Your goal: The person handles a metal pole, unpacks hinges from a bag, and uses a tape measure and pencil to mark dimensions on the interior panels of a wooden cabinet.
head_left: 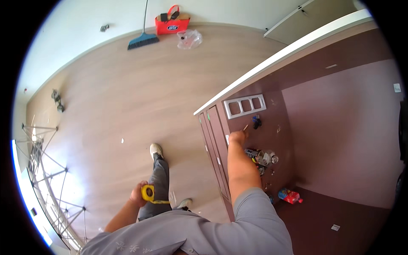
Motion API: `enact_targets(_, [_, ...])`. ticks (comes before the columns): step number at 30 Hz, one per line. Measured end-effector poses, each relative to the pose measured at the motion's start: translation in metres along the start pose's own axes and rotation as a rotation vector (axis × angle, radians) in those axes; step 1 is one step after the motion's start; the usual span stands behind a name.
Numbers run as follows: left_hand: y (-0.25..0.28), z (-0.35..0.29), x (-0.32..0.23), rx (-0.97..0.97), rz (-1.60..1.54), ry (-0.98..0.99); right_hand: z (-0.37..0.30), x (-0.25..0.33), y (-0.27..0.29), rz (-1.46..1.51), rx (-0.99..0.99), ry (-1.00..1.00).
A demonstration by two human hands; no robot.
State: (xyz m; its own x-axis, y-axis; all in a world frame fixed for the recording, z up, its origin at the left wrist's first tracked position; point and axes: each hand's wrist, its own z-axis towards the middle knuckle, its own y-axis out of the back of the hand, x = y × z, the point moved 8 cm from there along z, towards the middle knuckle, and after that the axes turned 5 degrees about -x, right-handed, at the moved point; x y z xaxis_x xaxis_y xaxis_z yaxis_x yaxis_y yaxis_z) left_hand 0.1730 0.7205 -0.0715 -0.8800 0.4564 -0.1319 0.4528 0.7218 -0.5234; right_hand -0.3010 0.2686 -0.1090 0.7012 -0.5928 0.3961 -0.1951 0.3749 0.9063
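My left hand (137,194) is wrapped round a yellow tape measure (148,192), and a short length of its yellow blade (161,202) sticks out to the right. My right hand (238,137) is closed over the dark brown cabinet top, near its left edge. A short, thin tan stick (245,127) juts from its fingers; its exact kind is too small to tell. Just beyond the hand lie a small blue-and-black object (256,122) and a grey frame with three square openings (245,106).
Bottles (265,157) and a red-labelled bottle (290,196) lie on the cabinet (335,127). By the far wall are a broom (143,40), a red bag (172,26) and a clear plastic bag (189,39). A metal lattice frame (51,174) stands at left.
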Motion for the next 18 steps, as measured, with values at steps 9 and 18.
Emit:
enact_targets(9, [-0.081, -0.011, -0.118, 0.056, 0.460, -0.145, 0.023, 0.053, 0.044, -0.350, 0.514, -0.140])
enact_targets(18, [-0.221, 0.012, -0.180, 0.188, 0.808, -0.069, -0.001, -0.006, 0.006, -0.517, 0.317, 0.024])
